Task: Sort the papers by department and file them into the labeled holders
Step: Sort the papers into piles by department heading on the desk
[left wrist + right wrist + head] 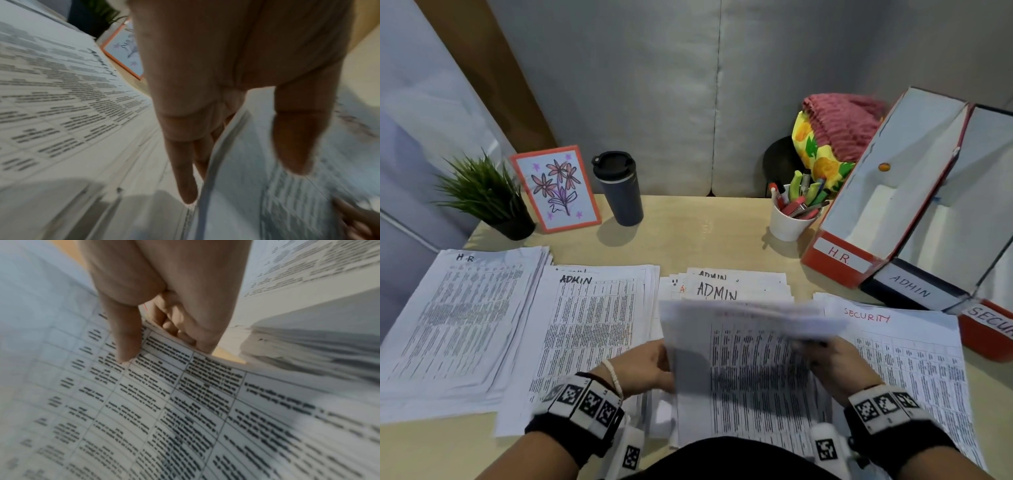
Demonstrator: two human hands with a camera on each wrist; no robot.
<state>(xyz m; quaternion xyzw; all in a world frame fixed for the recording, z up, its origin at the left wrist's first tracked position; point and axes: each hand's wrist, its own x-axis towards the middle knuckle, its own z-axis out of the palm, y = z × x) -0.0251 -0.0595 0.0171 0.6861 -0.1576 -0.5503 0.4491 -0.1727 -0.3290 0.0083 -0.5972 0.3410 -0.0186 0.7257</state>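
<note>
Both hands hold one bundle of printed papers [750, 363] above the desk's near middle, and its top edge curls over, blurred. My left hand [654, 366] pinches its left edge, with the thumb [296, 146] on top of the sheet [236, 211] and fingers beneath. My right hand [835, 359] pinches the right edge, thumb [123, 345] on the printed page [185, 402]. Sorted piles lie flat: H.R [458, 318], ADMIN [592, 325], a smaller ADMIN pile [736, 286] and SECURITY [904, 353]. The holders at the right are labelled H.R. [839, 255], ADMIN [911, 286] and SECURITY [989, 322].
Along the back of the desk [705, 233] stand a potted plant [486, 195], a framed flower drawing [556, 188], a dark travel mug [619, 188] and a white cup of pens [789, 222]. A colourful bag with pink knit [839, 137] sits behind the cup.
</note>
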